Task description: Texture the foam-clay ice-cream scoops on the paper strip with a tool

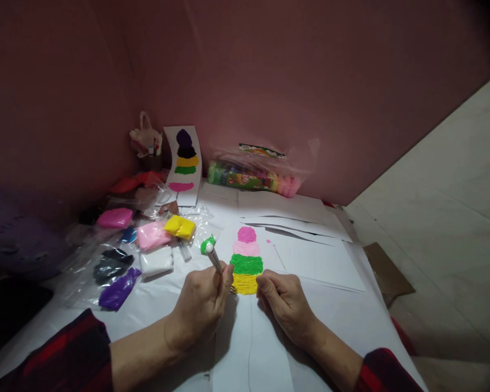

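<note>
A slim silver-handled tool (214, 258) stands tilted in my left hand (202, 299), whose fingers are closed round it. Its lower end, with what look like thin tines, is beside the left edge of the yellow clay band (247, 284). My right hand (288, 302) is curled closed at that band's right edge; anything inside its fingers is hidden. Above the yellow lie a ridged green clay band (246, 264), a pale pink band (246, 249) and a darker pink clay piece (246, 234). All are on a white paper sheet (249, 348) with a drawn line below them.
Bagged clay lies left, including purple (120, 289), white (157, 261) and yellow (180, 226) lumps. A card with coloured clay bands (183, 188) leans at the back wall, near a clear bag of clay sticks (255, 179). Loose paper sheets (322, 258) lie right.
</note>
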### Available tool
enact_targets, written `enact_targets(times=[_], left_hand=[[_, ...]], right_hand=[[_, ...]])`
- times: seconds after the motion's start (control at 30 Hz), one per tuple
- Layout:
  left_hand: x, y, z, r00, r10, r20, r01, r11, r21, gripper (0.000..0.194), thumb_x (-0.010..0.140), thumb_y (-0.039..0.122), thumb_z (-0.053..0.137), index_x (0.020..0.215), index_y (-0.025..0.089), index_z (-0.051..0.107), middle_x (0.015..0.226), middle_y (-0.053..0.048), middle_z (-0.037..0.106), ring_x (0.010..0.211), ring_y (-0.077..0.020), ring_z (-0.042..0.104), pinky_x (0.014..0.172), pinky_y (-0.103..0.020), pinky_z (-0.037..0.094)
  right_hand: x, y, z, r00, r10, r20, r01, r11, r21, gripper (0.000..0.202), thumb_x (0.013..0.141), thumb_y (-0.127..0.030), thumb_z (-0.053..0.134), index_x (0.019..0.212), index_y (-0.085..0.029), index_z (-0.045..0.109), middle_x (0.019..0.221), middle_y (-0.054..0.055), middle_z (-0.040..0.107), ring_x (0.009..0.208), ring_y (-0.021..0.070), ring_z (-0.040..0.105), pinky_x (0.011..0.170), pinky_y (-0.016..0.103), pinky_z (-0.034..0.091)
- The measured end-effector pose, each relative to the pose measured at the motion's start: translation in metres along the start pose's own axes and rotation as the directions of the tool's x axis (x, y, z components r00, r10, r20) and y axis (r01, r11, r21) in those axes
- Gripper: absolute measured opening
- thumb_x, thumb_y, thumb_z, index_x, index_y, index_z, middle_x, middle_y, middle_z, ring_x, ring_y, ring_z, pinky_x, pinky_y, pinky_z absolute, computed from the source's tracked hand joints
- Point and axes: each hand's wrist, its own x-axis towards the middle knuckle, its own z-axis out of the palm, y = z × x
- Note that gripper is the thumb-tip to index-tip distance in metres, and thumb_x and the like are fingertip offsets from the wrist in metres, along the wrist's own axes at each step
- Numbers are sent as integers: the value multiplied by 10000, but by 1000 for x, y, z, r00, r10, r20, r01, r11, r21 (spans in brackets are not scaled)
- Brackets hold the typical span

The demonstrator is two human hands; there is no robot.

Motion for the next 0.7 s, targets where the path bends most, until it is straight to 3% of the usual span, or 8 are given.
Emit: enact_targets(times=[0.2,0.47,0.7], left_hand=[[-1,-3,0,1000,-6,-6,6,999,52,333,995,203,363,689,178,493,537,30,502,435,-109,512,468,-224,426],[0,-1,-2,992,86,-93,-85,996,22,261,981,141,376,758,176,506,581,34,534,460,-95,530,493,-212,431],[1,0,-1,999,32,-23,-33,999,-35,280,983,146,379,741,176,516,551,54,468,437,-90,475,470,-206,408]], right_hand=[[-1,-1,0,1000,-7,3,7,1000,13,468,990,-446,413,616,-182,514,481,-34,441,419,95,446,441,218,352],[-1,-2,0,1000,15,3,-15,1000,12,477,986,-472,413,619,-185,513,486,-29,446,425,99,452,434,220,351],[-1,-2,-1,1000,2,4,-1,1000,-24,493,986,-494,398,618,-187,515,488,-23,456,438,103,452,452,227,360]])
